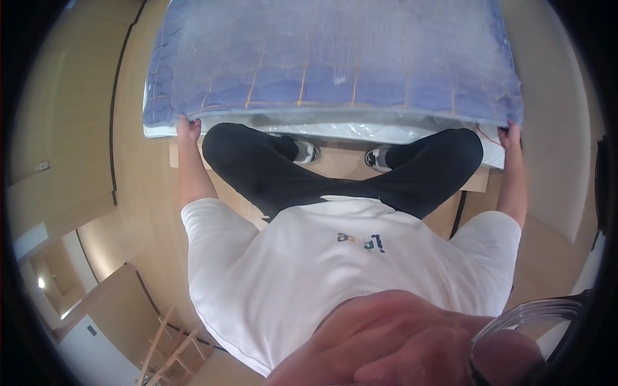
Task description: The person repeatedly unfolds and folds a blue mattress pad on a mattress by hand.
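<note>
Closest to the camera, at the lower right, is a pair of clear-framed glasses (524, 312), then a white short-sleeved T-shirt (309, 264) with a small print on the chest. Past it, the knees of the black long trousers (238, 168) are spread wide, with grey-and-white shoes (308, 152) between them. Outside the knees, the left hand (188, 128) is clamped on the near edge of a blue-violet quilted pad with orange lines (302, 71), close to its left corner; the right hand (510, 136) is closed on the same edge near the right corner. A thin red cord (488, 134) runs just beside the right hand. The pad lies over a white mattress in shiny clear plastic (360, 132), whose side shows below the pad's edge. The pad stretches away to the top of the view, its surface hazy.
</note>
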The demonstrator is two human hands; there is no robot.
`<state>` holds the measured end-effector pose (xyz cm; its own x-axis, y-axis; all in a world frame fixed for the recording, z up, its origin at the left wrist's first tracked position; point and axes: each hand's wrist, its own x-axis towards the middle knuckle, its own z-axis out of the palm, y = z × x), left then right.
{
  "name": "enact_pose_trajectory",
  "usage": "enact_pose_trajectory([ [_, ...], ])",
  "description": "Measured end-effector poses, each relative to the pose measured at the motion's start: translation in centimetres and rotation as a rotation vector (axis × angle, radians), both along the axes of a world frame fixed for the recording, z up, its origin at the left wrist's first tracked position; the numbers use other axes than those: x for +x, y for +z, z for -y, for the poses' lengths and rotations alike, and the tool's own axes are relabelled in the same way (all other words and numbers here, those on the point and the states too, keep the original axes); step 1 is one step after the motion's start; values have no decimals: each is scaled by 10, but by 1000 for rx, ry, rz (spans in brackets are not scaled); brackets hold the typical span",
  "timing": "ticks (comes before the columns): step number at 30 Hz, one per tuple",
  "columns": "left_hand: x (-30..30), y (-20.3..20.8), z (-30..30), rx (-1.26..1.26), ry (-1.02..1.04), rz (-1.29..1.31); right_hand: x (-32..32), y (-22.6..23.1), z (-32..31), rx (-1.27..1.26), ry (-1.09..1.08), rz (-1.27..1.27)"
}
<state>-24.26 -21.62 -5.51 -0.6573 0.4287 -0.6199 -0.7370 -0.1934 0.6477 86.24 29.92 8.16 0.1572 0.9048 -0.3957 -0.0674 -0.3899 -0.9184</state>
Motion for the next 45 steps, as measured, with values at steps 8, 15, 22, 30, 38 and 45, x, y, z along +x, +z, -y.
enact_pose_trajectory([
  [8, -30, 80, 15, 58, 31, -316, -79, -56, 63, -24, -216, -277],
  [15, 16, 236, 18, 94, 147, -476, -56, 92, 63, 251, -321, -239],
  [22, 74, 288, 108, -154, 310, -672, 20, 189, 185, 284, -467, 9],
  [30, 64, 304, 156, -383, 146, -741, 84, 193, 216, 7, -372, 114],
  [38, -40, 206, 114, -530, -50, -611, 56, 96, 124, -245, -199, 446],
  [45, -135, 277, -109, -247, -104, -759, -35, 74, -111, -59, 97, 548],
])
